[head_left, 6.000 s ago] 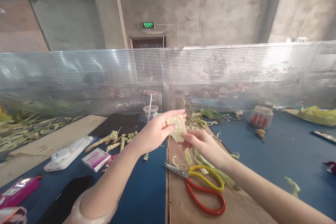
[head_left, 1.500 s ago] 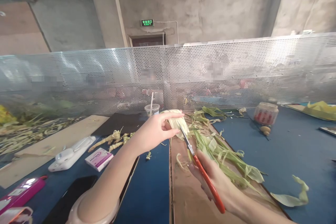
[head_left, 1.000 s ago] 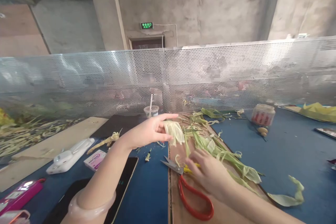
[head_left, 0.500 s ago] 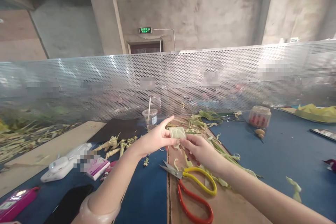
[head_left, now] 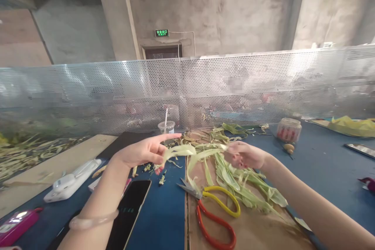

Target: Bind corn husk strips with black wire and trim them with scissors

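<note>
My left hand [head_left: 145, 152] pinches one end of a pale green husk strip [head_left: 181, 150]; its index finger points out to the right. My right hand [head_left: 246, 155], slightly blurred, has its fingers closed on a pale length that curves down between the hands. Whether both lengths are one strip or two, I cannot tell. Below them lie scissors [head_left: 200, 194] with one yellow and one red handle, blades apart, on a brown board [head_left: 211, 226]. A pile of green husks [head_left: 234, 181] lies under and beside my right hand.
Left of me are a black phone [head_left: 129, 211], a white device [head_left: 72, 181] and a magenta device [head_left: 19, 226]. A plastic cup with a straw [head_left: 166, 127] stands at the back, a jar [head_left: 288, 129] at the right. A perforated metal screen [head_left: 205, 90] spans the far edge.
My hands have moved apart, left and right. The folded pale piece between them is now a drawn-out strip. More of the husk pile and the phone now shows.
</note>
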A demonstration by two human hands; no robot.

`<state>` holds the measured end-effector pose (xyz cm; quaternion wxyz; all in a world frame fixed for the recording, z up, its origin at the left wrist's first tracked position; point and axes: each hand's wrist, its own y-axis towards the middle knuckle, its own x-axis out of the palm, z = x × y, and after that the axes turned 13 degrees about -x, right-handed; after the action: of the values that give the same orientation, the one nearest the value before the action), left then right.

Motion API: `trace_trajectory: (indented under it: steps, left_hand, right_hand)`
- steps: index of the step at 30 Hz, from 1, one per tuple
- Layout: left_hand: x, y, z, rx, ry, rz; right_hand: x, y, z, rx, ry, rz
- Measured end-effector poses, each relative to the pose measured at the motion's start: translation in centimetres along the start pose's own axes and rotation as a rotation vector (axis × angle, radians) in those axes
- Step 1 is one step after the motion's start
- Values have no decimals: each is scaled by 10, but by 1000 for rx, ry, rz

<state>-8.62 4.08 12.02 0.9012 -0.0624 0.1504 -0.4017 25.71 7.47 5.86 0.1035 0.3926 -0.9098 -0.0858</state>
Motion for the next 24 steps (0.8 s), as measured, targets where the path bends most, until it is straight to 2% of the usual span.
trace_trajectory:
  steps: [3, 6, 10, 13, 16, 19, 21, 24]
  left_hand:
    - [-18, -15, -7, 145, -121, 96]
    - [-31, -31, -12, 308, -251, 257]
    - [-41, -53, -10, 477, -507, 507]
    - [-46, -65, -5, 533, -643, 680]
    - [-51, -68, 0, 425, -578, 829]
    - [-46, -55, 7, 234, -344, 893]
    - [-35, -38, 13, 127, -167, 868]
    - [-8, -5, 19, 27, -4, 732]
  right_hand:
    - [-26, -7, -3, -113, 50, 118]
    - [-45, -16, -10, -207, 84, 235]
    - [-58, -30, -24, -316, 115, 379]
    - [-59, -34, -33, -392, 139, 486]
    - [-54, -30, -35, -400, 150, 577]
    - [-45, -19, -28, -339, 138, 633]
    - [-34, -8, -21, -298, 121, 647]
    - [-8, 13, -12, -221, 84, 638]
